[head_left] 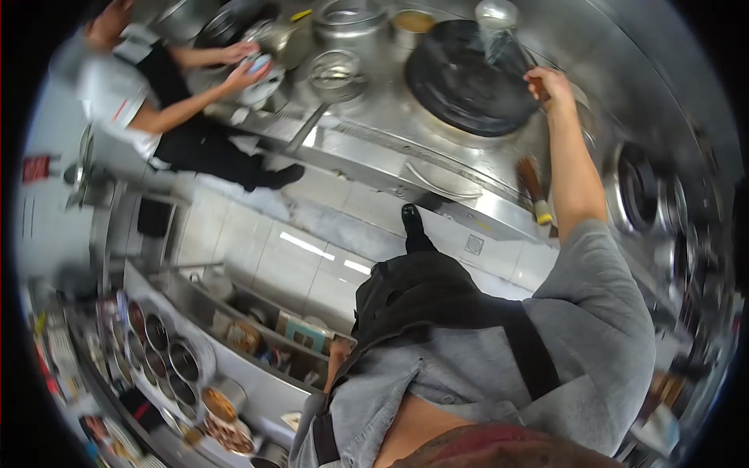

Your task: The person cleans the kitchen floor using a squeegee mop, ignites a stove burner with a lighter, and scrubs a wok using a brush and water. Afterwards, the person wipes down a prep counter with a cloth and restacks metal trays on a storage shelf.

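My right hand is closed round the handle of a metal ladle, its arm stretched forward over the stove. Clear liquid falls from the ladle onto a wide black wok. Low at my left side, my left hand grips the end of an open metal drawer; its fingers are small and partly hidden. Containers and packets lie in the drawer.
At the upper left a co-worker holds something small in both hands. A strainer rests on the steel stove. A brown-handled brush lies by my right arm. Round pots fill the lower-left counter.
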### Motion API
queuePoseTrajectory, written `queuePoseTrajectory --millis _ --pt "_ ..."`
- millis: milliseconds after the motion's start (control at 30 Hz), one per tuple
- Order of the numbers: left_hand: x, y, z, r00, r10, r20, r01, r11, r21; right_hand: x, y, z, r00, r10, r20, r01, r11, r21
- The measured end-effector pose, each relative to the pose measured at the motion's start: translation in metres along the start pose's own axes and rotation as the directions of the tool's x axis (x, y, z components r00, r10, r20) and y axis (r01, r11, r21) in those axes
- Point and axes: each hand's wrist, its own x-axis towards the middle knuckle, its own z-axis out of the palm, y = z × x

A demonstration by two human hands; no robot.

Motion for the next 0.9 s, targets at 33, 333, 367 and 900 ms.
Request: queuePoseTrajectory --millis 33,333,367,900 --pt "0.013 0.018 -0.011 0.924 -0.323 0.205 0.337 0.941 -0.034 -0.001 0.005 -0.018 1.000 0.001 0.003 0.000 0.997 -0.073" --pt "0.082 0.011 -0.147 0.620 -0.668 0.412 0.731 0.299 -0.614 -0.154 0.118 -0.141 0.877 -0.454 -0.156 0.108 0.505 -0.857" --pt "0.093 0.012 -0.159 0.604 -0.695 0.391 0.718 0.261 -0.645 -0.178 0.140 -0.149 0.869 -0.468 -0.160 0.096 0.476 -0.874" --pt "0.342 0.163 -0.277 0.972 -0.223 0.077 0.234 0.952 -0.196 -0.244 0.336 -0.231 0.971 -0.118 -0.210 -0.164 0.311 -0.936"
